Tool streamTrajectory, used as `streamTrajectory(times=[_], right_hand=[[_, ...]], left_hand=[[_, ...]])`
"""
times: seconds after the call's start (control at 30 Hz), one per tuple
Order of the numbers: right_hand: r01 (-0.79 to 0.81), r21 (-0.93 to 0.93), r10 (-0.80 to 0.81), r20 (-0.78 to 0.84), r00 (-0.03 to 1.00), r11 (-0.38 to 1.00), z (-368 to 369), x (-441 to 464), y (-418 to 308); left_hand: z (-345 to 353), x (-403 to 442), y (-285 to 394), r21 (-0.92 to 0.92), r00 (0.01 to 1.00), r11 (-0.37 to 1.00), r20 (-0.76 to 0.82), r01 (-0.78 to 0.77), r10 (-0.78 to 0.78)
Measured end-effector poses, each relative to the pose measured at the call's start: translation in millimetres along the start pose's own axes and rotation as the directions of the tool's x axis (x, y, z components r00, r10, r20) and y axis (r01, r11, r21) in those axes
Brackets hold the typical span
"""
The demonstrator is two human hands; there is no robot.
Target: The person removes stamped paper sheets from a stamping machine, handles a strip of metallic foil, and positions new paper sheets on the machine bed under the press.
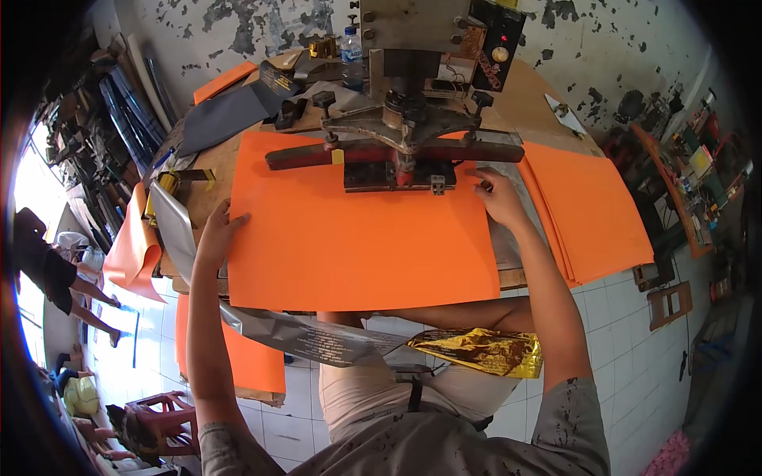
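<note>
A large orange sheet lies flat on the worktable, its far part under a heavy press head. At its left edge is my left hand, closed on the margin with the thumb on top. My right hand rests at the right edge near the press, fingers apart and fingertips over the sheet. A dark metal block with a small light fitting sits low under the press, just above the orange surface. The underside of the sheet is hidden.
A stack of orange sheets lies to the right, and another orange pile is below left. Silver foil and gold foil hang across my lap. A water bottle stands behind. A person is at far left.
</note>
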State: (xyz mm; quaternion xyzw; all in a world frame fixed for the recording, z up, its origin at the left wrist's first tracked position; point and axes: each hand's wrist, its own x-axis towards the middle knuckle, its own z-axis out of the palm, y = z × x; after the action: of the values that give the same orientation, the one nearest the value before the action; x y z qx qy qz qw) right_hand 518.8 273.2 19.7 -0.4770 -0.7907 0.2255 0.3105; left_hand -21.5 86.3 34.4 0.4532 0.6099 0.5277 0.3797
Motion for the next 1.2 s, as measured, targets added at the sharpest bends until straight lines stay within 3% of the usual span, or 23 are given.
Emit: streamTrajectory(times=[0.2,0.43,0.7,0.8,0.9,0.97,1.2], right_hand=[[-0.067,0.013,0.067,0.06,0.996,0.998,-8.7,-13.9,-7.7],[0.059,0.014,-0.059,0.012,0.998,0.998,-2.2,-1.8,-2.1],[0.165,-0.005,-0.165,-0.021,0.986,0.986,30.1,73.9,52.9],[0.449,-0.452,-0.535,-0.076,0.842,0.771,41.2,107.2,67.0],[0.251,-0.29,-0.308,-0.173,0.936,0.924,66.1,133.8,103.4],[0.327,-0.445,-0.441,-0.181,0.879,0.834,93.7,170.8,177.4],[0.416,-0.355,-0.474,-0.094,0.875,0.838,53.4,167.3,150.7]], left_hand=[[-1.2,-8.8,-0.1,-0.033,1.0,0.999,-0.016,0.0,0.0],[-5.1,-0.7,-2.5,-0.032,0.999,0.999,-0.046,0.014,-0.016],[-31.8,97.2,-26.0,0.214,0.988,0.974,-0.114,-0.08,0.106],[-45.5,146.0,-52.2,0.335,0.962,0.933,-0.185,-0.129,0.199],[-50.3,171.9,-64.3,0.555,0.917,0.824,-0.26,-0.115,0.303],[-45.9,180.8,-66.0,0.645,0.888,0.759,-0.294,-0.088,0.353],[-30.0,191.0,-67.1,0.598,0.872,0.795,-0.331,-0.103,0.362]])
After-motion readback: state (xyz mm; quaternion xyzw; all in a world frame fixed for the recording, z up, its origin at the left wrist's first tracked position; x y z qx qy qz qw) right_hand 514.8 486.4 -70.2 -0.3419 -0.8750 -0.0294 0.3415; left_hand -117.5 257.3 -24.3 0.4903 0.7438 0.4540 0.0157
